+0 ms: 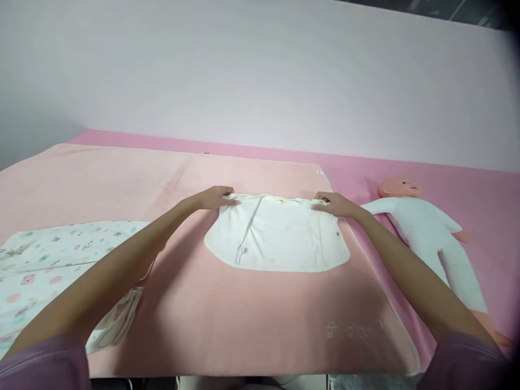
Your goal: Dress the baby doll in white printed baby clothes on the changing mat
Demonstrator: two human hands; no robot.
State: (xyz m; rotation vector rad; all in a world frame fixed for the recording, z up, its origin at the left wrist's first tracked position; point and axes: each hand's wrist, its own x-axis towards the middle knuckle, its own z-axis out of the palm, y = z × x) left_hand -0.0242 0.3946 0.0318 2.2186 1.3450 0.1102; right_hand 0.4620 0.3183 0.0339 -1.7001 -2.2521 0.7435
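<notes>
A small white garment [280, 235], possibly a baby's top, lies spread on the pink mat, its curved edge toward me. A small yellow-and-white label shows at the middle of its far edge. My left hand [217, 197] pinches the far left corner between thumb and fingers. At the far right corner, my right hand [333, 205] grips the cloth the same way. A few folds run down the left side of the fabric, and a small dark spot shows near its right edge.
A baby doll [422, 233] in a white body lies on the right. At the left are white printed cloths [60, 265] and a bundle of pale straps or cloth [116, 322]. The pink mat [252, 325] ends at the table's front edge; a wall stands behind.
</notes>
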